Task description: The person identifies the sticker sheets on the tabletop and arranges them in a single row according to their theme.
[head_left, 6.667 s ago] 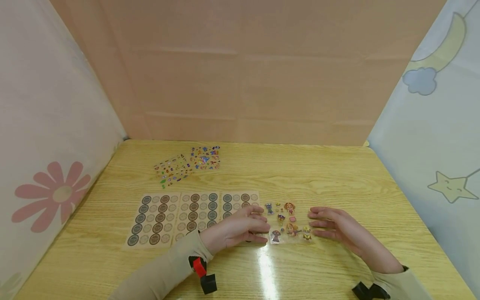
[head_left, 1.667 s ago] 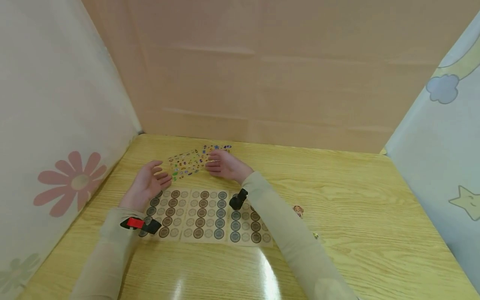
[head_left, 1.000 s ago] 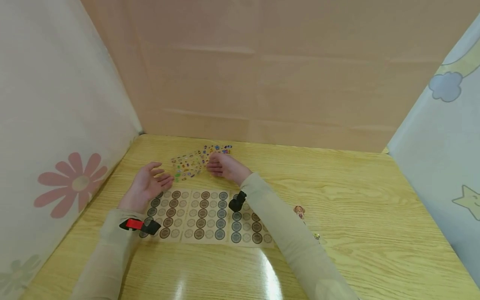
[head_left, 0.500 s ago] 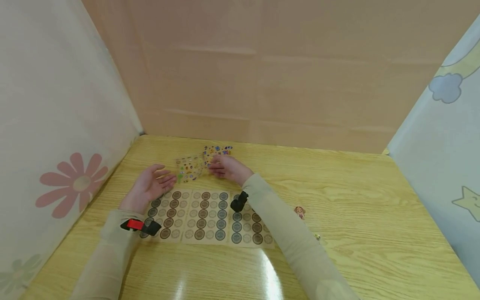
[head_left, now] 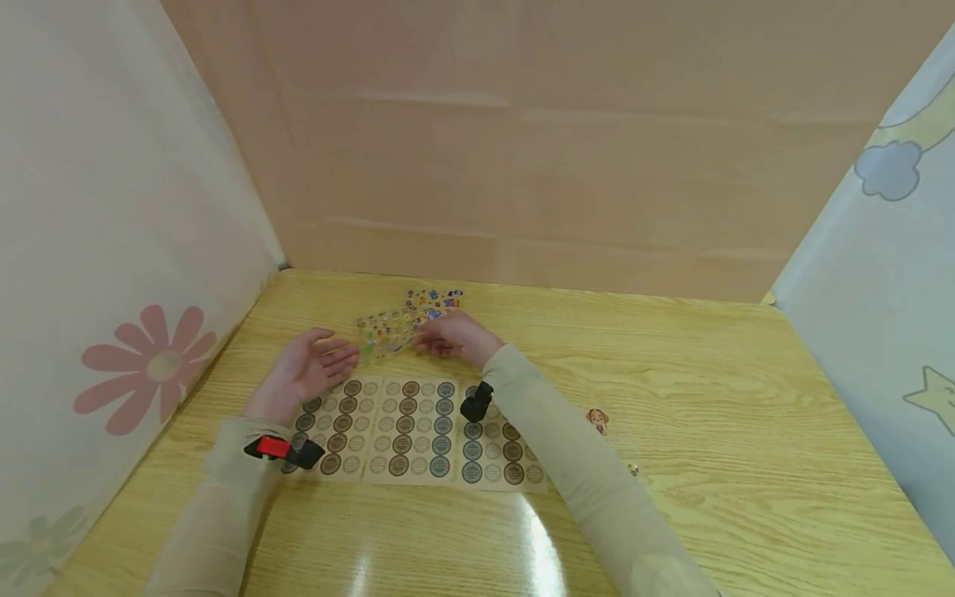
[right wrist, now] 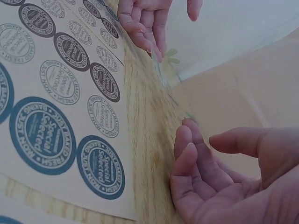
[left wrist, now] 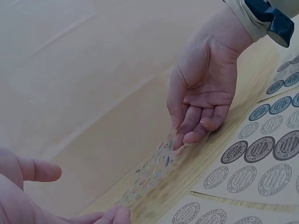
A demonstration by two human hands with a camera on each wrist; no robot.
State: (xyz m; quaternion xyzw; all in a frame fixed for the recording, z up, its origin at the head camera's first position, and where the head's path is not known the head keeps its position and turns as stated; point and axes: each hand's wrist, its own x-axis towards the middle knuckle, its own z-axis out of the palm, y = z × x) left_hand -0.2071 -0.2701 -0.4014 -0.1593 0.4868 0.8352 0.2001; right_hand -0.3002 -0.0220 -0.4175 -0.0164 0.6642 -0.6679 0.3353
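A clear sticker sheet spans the gap between two hands on the far left of the counter, beyond three paper label sheets laid in a row. The left hand is relaxed, fingers extended to touch the sheet's left end, thumb well apart. The right hand has its fingertips at the right end; the right wrist view shows space between thumb and fingers, so whether this grip pinches the film cannot be told. From overhead, the sheet appears to overlap part of another sticker sheet on the far side; contact between them is unclear. The step in hand is judged to be shifting or straightening the thin film. To do it well, support both ends evenly, keep the film gently taut without buckling it, and turn both wrists together so that its edges come square and the neighbouring sheet is not dragged. As to lettering, the round labels read "Special Selected" across the middle, with "BAKING" and "FRESH" legible around the rim; the smaller print is uncertain, and no writing can be made out on the sticker sheets.
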